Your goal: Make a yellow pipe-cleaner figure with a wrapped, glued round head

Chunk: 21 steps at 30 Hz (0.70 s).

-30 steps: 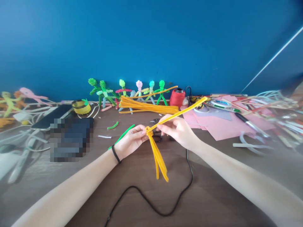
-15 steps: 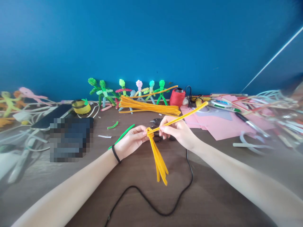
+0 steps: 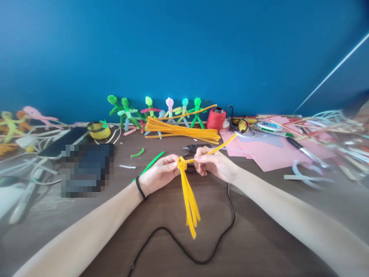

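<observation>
Between my hands, above the table, is a yellow-orange pipe cleaner bundle [image 3: 188,200], bound at its top by wrapped turns, its loose ends fanning downward. My left hand [image 3: 164,169] pinches the wrapped knot between thumb and fingers. With thumb and forefinger, my right hand [image 3: 215,163] grips a single pipe cleaner strand [image 3: 225,144] that runs from the knot and sticks out up to the right. Behind my right hand lies a dark tool with a metal tip [image 3: 198,147], partly hidden. A green pipe cleaner [image 3: 154,161] rests beside my left hand.
A stack of orange pipe cleaners [image 3: 181,130] lies behind my hands, before several pipe cleaner figures [image 3: 197,111] at the wall. Red thread spool [image 3: 216,119], pink paper [image 3: 265,154] and a marker [image 3: 305,151] are rightward. A black cable [image 3: 184,248] crosses in front; phones [image 3: 65,142] lie left.
My right hand has moved slightly down and right along the strand, whose free end now sits lower and further left. The bundle's hanging ends have swung a little left and down.
</observation>
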Tool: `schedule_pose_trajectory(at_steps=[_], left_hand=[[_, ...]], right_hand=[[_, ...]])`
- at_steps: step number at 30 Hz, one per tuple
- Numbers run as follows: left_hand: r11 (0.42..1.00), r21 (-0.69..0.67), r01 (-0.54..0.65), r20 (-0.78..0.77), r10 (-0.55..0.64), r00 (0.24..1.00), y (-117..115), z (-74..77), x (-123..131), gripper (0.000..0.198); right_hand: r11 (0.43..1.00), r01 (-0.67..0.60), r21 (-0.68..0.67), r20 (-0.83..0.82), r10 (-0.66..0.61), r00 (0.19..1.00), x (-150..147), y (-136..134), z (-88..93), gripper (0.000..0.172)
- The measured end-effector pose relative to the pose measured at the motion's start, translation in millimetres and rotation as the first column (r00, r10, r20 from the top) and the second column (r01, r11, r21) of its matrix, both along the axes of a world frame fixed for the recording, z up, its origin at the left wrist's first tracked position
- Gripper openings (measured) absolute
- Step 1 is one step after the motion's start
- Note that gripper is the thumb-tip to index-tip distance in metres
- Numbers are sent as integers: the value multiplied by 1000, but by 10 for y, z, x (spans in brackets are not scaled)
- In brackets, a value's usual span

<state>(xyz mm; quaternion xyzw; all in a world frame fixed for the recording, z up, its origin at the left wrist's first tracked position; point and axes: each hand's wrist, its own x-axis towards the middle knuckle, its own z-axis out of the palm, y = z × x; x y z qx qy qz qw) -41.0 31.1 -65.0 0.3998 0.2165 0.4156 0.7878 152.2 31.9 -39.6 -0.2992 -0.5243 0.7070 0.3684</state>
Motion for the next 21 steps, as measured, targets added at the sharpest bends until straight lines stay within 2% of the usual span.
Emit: schedule_pose_trajectory(at_steps=[6, 11, 21], left_hand=[[999, -11, 40, 11, -40, 999, -35, 19, 12, 19], [998, 8, 59, 25, -59, 998, -71, 66, 33, 14], [995, 6, 99, 17, -100, 995, -60, 39, 13, 15]], right_hand=[[991, -97, -88, -44, 94, 995, -10, -22, -12, 11], [971, -197, -137, -62, 190, 980, -21, -27, -40, 10], [969, -155, -190, -181, 121, 976, -84, -73, -72, 6]])
